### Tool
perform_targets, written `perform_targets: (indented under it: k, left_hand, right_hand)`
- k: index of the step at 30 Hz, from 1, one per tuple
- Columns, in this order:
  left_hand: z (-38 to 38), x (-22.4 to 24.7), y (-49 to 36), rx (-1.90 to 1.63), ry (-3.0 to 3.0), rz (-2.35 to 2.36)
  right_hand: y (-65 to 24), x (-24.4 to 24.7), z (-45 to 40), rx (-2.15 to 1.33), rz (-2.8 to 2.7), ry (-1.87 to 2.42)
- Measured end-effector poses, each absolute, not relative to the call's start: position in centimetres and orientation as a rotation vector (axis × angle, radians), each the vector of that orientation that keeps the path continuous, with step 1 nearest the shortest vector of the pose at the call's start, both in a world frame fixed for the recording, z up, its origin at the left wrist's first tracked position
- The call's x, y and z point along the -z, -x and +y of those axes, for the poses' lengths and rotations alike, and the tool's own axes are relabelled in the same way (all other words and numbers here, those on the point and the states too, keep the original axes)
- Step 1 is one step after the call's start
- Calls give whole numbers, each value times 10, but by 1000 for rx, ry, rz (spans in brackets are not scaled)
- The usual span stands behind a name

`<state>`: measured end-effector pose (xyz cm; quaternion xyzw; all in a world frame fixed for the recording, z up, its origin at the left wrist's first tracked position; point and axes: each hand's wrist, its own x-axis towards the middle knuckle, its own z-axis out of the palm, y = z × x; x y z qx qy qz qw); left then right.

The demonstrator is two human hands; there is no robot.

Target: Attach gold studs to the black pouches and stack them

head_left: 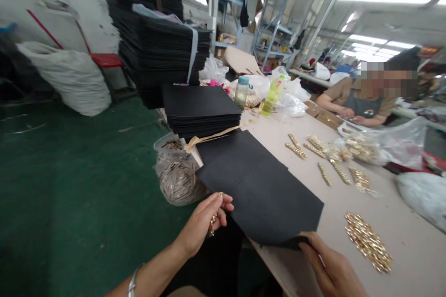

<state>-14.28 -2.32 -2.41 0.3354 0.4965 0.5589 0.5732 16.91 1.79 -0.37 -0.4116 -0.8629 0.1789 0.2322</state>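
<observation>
My left hand (209,216) is closed around a few small gold metal pieces (213,223), some showing below the fingers and one at the thumb tip. It hovers just off the table's near edge, beside a black sheet (275,199). That sheet lies on the table with its near corner over the edge. My right hand (327,260) pinches something dark at the sheet's near edge, apparently the sheet's own border, partly hidden by the fingers. To the right of this hand spreads a loose pile of small gold metal pieces (368,242).
Stacked black sheets (205,106) stand at the table's far left, with a taller stack (163,51) behind. Bottles, plastic bags and rows of gold pieces (315,146) occupy the table (411,213). A bag of strips (179,181) hangs at the left edge. Another person (369,97) sits opposite.
</observation>
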Motion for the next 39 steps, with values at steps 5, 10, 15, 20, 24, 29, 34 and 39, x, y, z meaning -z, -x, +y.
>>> perform_targets:
  k: [5, 10, 15, 20, 24, 29, 34, 39]
  left_hand:
    - [-26, 5, 127, -1130, -1058, 996]
    - [-36, -20, 107, -923, -1358, 950]
    - [-37, -33, 90, -812, -1766, 1038]
    - [-38, -30, 82, -679, -2185, 1198]
    - [-37, -27, 77, -613, -2211, 1219]
    - [-38, -31, 73, -636, -1758, 1067]
    - [-40, -28, 72, -598, -1649, 998]
    - [-42, -22, 66, -597, -2116, 1151]
  right_hand:
    - [-191, -22, -8, -655, -2463, 1188]
    - [-158, -47, -19, -749, -2110, 1171]
    - [-115, -51, -22, -777, -2084, 991]
    - [-107, -42, -28, -778, -2054, 988]
    - [-109, -31, -31, -702, -2038, 981]
    - [-115, -26, -35, -696, -1984, 968]
    - [-123, -24, -37, -686, -1954, 1027]
    - [-123, -20, -35, -634, -1997, 1049]
